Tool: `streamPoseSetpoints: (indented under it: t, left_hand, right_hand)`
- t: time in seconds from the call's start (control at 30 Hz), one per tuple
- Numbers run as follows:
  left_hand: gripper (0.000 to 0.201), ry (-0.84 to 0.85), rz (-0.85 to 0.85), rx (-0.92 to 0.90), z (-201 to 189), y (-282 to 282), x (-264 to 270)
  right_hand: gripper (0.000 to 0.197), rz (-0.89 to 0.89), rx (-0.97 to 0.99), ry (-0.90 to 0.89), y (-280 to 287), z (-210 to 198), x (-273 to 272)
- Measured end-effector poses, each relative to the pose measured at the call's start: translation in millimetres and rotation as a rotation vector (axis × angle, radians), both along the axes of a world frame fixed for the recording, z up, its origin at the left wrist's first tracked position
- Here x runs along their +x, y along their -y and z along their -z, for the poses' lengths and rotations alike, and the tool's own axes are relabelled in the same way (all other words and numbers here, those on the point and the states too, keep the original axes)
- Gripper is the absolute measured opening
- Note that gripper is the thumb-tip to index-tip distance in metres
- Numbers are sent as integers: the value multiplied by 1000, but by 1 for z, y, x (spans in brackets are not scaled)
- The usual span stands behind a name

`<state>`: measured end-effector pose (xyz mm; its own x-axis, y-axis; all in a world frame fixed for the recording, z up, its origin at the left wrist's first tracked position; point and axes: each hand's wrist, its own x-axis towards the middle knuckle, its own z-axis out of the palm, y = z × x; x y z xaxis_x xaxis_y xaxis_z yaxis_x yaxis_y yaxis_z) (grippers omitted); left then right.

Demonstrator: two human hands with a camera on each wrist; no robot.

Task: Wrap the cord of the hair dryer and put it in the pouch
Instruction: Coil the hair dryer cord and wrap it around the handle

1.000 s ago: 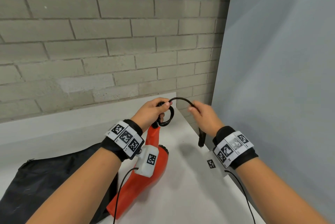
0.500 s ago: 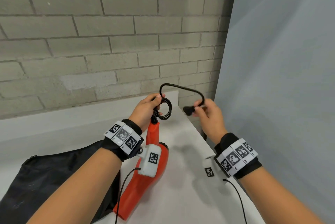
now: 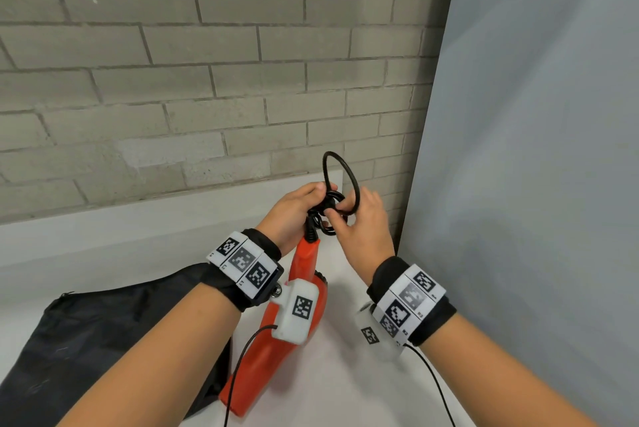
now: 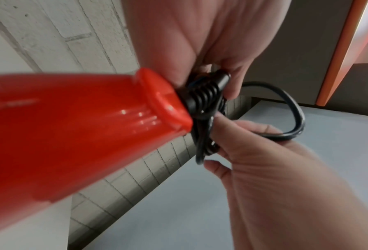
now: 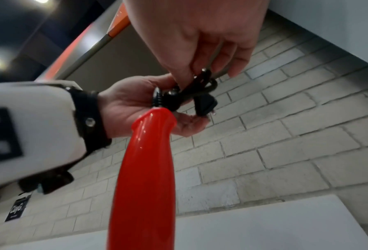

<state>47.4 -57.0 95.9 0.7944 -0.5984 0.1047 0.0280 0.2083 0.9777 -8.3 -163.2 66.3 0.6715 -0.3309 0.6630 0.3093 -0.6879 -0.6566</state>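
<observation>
A red hair dryer [image 3: 273,354] [image 4: 72,132] [image 5: 144,169] stands tilted on the white table [image 3: 345,392], handle end up. Its black cord [image 3: 340,177] [image 4: 294,118] is coiled into small loops at the handle tip, with one larger loop standing above the hands. My left hand [image 3: 294,215] [image 5: 136,104] grips the coiled loops at the handle end. My right hand [image 3: 359,222] [image 4: 253,152] pinches the cord at the bundle; the plug [image 5: 204,103] hangs just below its fingers. The black pouch [image 3: 86,340] lies flat at the left, beside the dryer's body.
A grey brick wall [image 3: 207,80] runs behind the table. A pale blue-grey panel [image 3: 536,150] stands along the table's right edge, close to my right hand. Thin black sensor wires [image 3: 435,388] trail from both wristbands.
My right hand has moved left with the cord end to meet the left hand at the coil. The wide arc of cord between the hands has become an upright loop.
</observation>
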Motion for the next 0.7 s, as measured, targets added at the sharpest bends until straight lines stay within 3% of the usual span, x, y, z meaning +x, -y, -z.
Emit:
streamPoseSetpoints:
  t: [0.1, 0.2, 0.3, 0.37, 0.43, 0.57, 0.63, 0.7]
  left_hand:
    - [25, 22, 74, 7, 1, 2, -4]
    - [23, 66, 53, -6, 4, 4, -5]
    - [20, 11, 5, -67, 5, 3, -2]
    - [21, -44, -24, -110, 3, 1, 1]
    - [24, -75, -56, -148, 2, -2, 5]
    - [23, -109, -105, -154, 4, -6, 10]
    - [22, -115, -92, -147, 3, -5, 8]
    - [20, -106, -75, -147, 2, -3, 5]
  right_hand:
    - [27, -73, 152, 2, 3, 2, 10]
    - [35, -264, 169, -164, 12, 3, 19]
    - [16, -324, 54, -239, 26, 8, 16]
    - [9, -312, -90, -315, 35, 15, 8]
    - [22, -227, -214, -465, 48, 29, 3]
    - [28, -46, -281, -837, 71, 58, 2]
    - [31, -60, -319, -852, 71, 58, 1]
    - [39, -145, -231, -795, 67, 51, 2]
